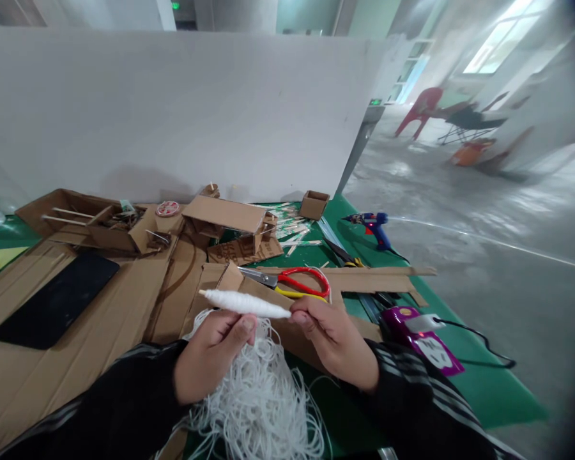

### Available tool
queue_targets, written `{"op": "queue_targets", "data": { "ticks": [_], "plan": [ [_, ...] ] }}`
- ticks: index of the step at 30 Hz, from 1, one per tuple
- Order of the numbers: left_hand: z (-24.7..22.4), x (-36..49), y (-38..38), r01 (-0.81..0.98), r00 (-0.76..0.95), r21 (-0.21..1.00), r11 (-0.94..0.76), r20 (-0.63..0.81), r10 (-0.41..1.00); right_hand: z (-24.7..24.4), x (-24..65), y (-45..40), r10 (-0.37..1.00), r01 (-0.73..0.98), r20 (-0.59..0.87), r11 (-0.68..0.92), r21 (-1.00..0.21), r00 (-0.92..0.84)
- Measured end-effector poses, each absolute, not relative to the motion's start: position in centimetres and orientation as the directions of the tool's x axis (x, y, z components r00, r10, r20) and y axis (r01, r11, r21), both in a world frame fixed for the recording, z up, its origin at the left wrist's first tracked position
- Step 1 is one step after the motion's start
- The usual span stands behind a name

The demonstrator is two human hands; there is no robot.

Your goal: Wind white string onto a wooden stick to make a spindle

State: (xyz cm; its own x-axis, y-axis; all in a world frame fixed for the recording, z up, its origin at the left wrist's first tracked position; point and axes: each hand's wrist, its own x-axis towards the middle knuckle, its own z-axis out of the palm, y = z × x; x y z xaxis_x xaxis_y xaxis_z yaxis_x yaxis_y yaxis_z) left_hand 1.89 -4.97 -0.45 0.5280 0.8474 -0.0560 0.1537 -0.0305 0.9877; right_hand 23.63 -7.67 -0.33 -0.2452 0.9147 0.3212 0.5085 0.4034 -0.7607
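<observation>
A stick wound with white string (246,303) is held level above the table, thick in the middle and tapered at both ends. Its bare wooden tip sticks out at the left. The right-hand end is pinched between the thumb and fingers of my right hand (333,342). My left hand (215,351) is closed just under the middle of the winding, thumb pressed to the fingers on the string. Whether it grips a loose strand or the winding itself is hard to see. Below both hands lies a tangled heap of white string (263,409).
Scissors (304,282) with red and yellow handles lie beyond my hands. A cardboard box (138,239), a black phone-like slab (57,299) and cardboard sheets (124,319) cover the left. On the right are a blue glue gun (376,229) and a purple device (419,335) with a cable.
</observation>
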Motion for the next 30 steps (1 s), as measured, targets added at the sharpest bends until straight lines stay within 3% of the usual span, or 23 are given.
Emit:
{"op": "queue_targets", "data": {
  "ticks": [4,8,10,17,26,30],
  "plan": [
    [-0.6,2.0,-4.9,0.119,0.495,0.993,-0.012,-0.048,0.867,-0.4,23.9,-8.1,0.918,0.480,0.284,0.388,-0.787,-0.276],
    [-0.6,2.0,-5.0,0.111,0.485,0.992,-0.052,-0.008,0.875,-0.4,24.0,-8.7,0.945,0.301,0.153,0.241,-0.922,-0.290],
    [-0.5,1.9,-5.0,0.133,0.483,0.990,-0.054,-0.017,0.875,-0.5,24.1,-8.8,0.951,0.283,0.133,0.214,-0.935,-0.280],
    [-0.1,2.0,-4.8,0.214,0.500,0.964,-0.158,0.031,0.866,-0.1,24.0,-7.6,0.865,0.505,0.382,0.501,-0.703,-0.325],
    [-0.4,2.0,-4.8,0.245,0.435,0.966,-0.088,-0.028,0.900,-1.0,24.0,-8.5,0.914,0.526,0.293,0.403,-0.749,-0.282],
    [-0.4,2.0,-4.9,0.262,0.452,0.957,-0.123,-0.009,0.892,-1.0,24.1,-7.9,0.859,0.543,0.382,0.511,-0.666,-0.340]
  ]
}}
